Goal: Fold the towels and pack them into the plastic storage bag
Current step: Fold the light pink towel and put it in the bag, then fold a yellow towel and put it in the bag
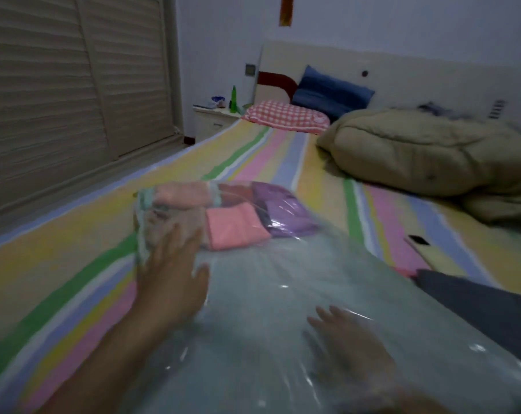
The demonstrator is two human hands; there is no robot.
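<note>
Nearly packed: folded towels sit at the far end of the plastic storage bag (283,294) on the bed.

Detail: the clear bag lies flat on the striped sheet (74,264), running from 6 o'clock up to the centre of the view. At its far end are a salmon-pink towel (235,230), a purple towel (286,210) at its 2 o'clock and a paler pink towel (181,194) at its 10 o'clock. The left hand (172,273) presses flat on the film at 7 o'clock of the towels, fingers straight and spread, gripping nothing. The right hand (348,339), at 5 o'clock, shows blurred through the film with fingers extended; whether it is inside the bag cannot be told. No unfolded towel is plainly in view, so folding and loading appear done. Flattening and closing the bag appear to remain, and its mouth is out of frame.
</note>
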